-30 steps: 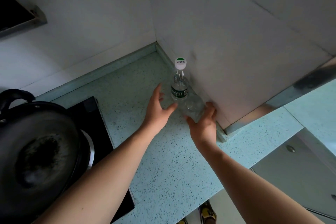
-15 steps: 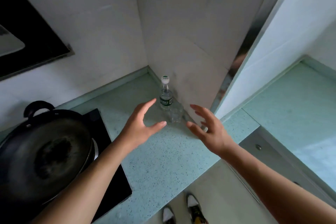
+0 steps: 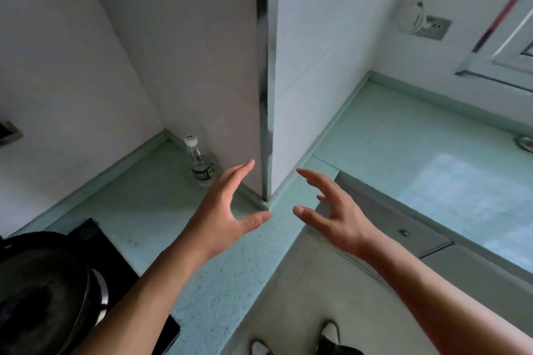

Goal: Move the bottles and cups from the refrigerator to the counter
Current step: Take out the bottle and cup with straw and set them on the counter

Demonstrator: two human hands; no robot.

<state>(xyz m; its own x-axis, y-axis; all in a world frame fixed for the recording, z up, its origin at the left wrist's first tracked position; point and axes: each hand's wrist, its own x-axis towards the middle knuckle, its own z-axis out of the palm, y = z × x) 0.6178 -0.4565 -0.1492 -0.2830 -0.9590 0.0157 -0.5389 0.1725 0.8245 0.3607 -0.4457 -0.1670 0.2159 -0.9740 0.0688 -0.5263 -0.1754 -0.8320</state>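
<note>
Both hands had drawn back from the clear plastic white-capped bottle (image 3: 199, 160); left hand (image 3: 227, 216) and right hand (image 3: 334, 216) hung apart, empty; best turn smoothly towards the refrigerator.

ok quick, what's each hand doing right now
left hand: open, holding nothing
right hand: open, holding nothing

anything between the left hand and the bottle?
Nothing: in the head view only bare counter separates the open left hand from the upright bottle.
</note>
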